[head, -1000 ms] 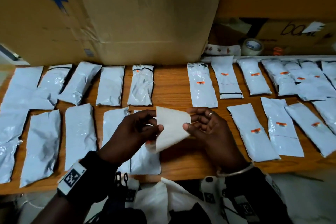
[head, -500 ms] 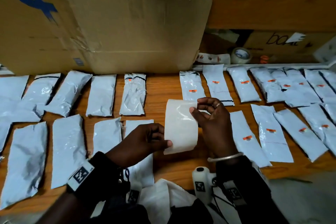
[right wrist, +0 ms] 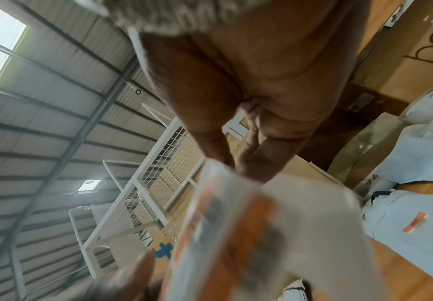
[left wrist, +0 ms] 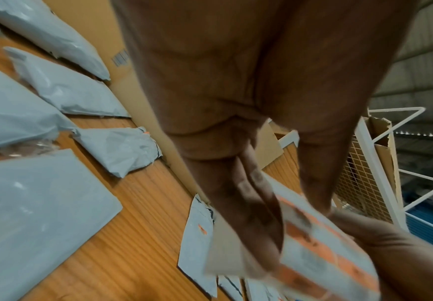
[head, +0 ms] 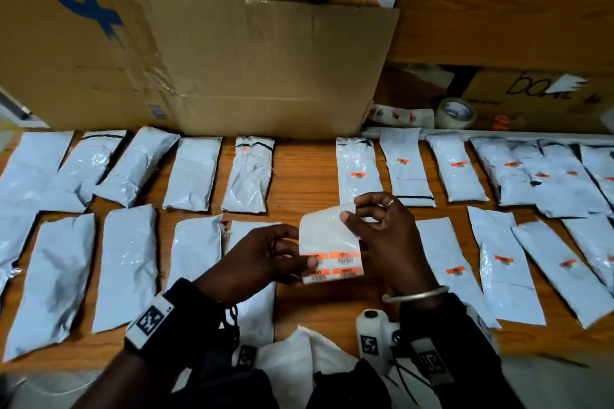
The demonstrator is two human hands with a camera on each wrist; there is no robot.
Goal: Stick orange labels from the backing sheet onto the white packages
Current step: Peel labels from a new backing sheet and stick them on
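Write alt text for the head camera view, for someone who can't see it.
Two hands hold a white backing sheet above a wooden table: the left hand pinches its lower edge beside the remaining orange labels, the right hand pinches its top. White packages lie in rows, those on the right already labelled, before a cardboard box.

Barcode print on the orange labels [head: 344, 258] too small.

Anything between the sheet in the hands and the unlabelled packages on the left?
Nothing visible. Both hands, left and right, hold the backing sheet above the table; the unlabelled packages lie uncovered.
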